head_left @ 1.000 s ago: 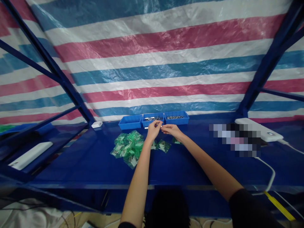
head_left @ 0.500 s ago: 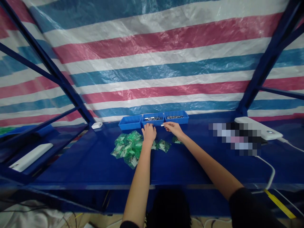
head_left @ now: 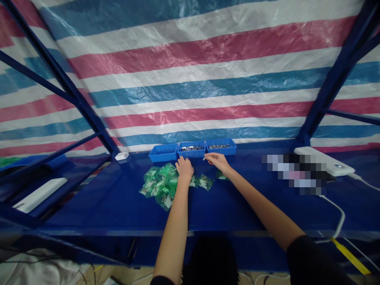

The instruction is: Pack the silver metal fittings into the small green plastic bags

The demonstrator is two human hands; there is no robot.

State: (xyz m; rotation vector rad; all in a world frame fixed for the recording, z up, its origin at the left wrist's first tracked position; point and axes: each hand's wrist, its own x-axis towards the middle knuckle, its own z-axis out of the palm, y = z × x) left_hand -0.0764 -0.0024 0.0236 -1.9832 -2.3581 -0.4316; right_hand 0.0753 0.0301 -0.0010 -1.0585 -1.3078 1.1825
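Note:
Between the fingertips of my right hand (head_left: 217, 160) is a small pale piece (head_left: 204, 158), too small to name. That hand is just in front of the blue bins. My left hand (head_left: 184, 169) is by the front of the middle blue bin (head_left: 191, 154), its fingers somewhat apart and nothing visible in them. Small metal parts (head_left: 192, 149) lie in the middle bin, and more small metal parts (head_left: 219, 146) fill the right bin (head_left: 228, 151). Left of my left hand spreads a pile of green-tinted clear bags (head_left: 160, 182) with small pale parts inside.
An empty-looking blue bin (head_left: 163, 157) stands at the left of the row. Single bags (head_left: 205, 182) lie between my arms. A small white box (head_left: 121, 156) is at the back left, a white power bank (head_left: 323, 160) with cable on the right. Blue frame posts (head_left: 323, 87) flank the table.
My left hand has drawn back slightly from the middle bin's edge. The small piece in my right hand has tilted and dropped a little.

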